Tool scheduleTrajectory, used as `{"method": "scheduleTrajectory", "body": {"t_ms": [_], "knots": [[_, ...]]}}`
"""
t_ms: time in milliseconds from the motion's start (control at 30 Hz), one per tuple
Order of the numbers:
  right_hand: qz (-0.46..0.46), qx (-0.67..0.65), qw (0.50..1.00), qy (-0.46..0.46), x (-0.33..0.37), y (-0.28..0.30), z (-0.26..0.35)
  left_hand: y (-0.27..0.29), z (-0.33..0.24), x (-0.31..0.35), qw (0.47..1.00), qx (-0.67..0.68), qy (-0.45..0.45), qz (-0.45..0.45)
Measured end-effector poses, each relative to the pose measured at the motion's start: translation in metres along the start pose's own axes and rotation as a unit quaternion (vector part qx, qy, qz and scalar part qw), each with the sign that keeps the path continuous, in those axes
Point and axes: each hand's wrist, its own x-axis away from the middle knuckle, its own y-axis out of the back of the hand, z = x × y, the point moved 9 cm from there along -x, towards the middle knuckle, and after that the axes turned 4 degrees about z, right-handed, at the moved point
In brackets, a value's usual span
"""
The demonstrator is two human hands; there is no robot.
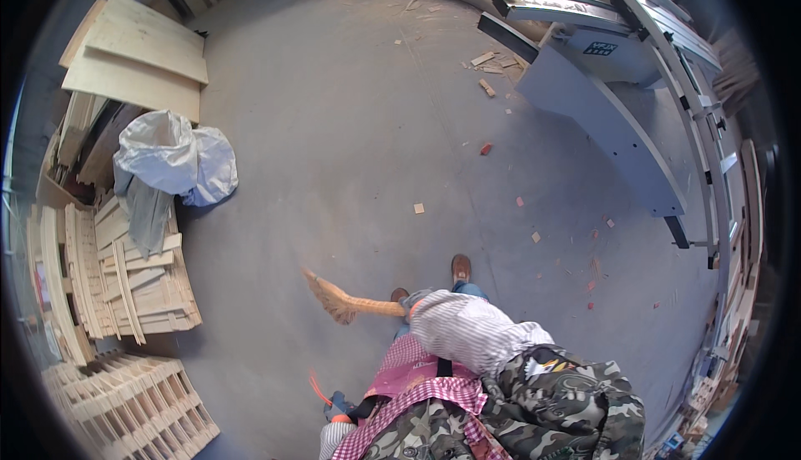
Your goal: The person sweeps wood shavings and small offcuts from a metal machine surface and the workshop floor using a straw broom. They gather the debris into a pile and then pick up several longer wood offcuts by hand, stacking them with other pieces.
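Observation:
My right hand (410, 300), in a grey glove with an orange cuff, reaches across the front of my body. It is closed round the handle of a straw hand broom (340, 303), whose flared brown head points left above the floor. Lower down at my left side is my left hand (338, 406), also gloved. Its fingers look curled, with a thin orange-red strip (317, 386) sticking up from them; the rest of that thing is hidden. Both hands are apart from each other.
Stacked wood strips (146, 280), a slatted wooden pile (142, 406), plywood sheets (138, 55) and a white sack (175, 155) line the left. A large grey machine (601, 118) stands at right. Wood scraps (486, 88) and a small square chip (419, 209) lie on the grey floor (334, 143).

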Motion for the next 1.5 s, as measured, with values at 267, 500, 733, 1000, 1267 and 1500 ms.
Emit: {"method": "scheduleTrajectory", "body": {"t_ms": [267,500,733,1000,1267,1500], "knots": [[-0.023,-0.020,1.000,-0.004,-0.064,0.102,-0.079,-0.024,-0.027,0.039,0.990,-0.076,-0.065,-0.096],[-0.058,-0.089,0.979,-0.174,0.038,0.172,-0.338,-0.186,-0.095,0.084,0.974,-0.208,-0.091,-0.019],[-0.076,-0.157,0.907,-0.383,0.217,0.125,-0.586,-0.281,-0.155,0.114,0.944,-0.293,-0.147,0.035],[-0.105,-0.164,0.884,-0.426,0.315,0.037,-0.549,-0.349,-0.207,0.124,0.907,-0.363,-0.194,0.084],[0.107,-0.192,0.878,-0.426,0.297,-0.014,-0.489,-0.399,-0.271,0.130,0.885,-0.379,-0.246,0.118],[0.008,-0.178,0.834,-0.522,0.294,-0.016,-0.618,-0.391,-0.299,0.128,0.836,-0.478,-0.249,0.106]]}}
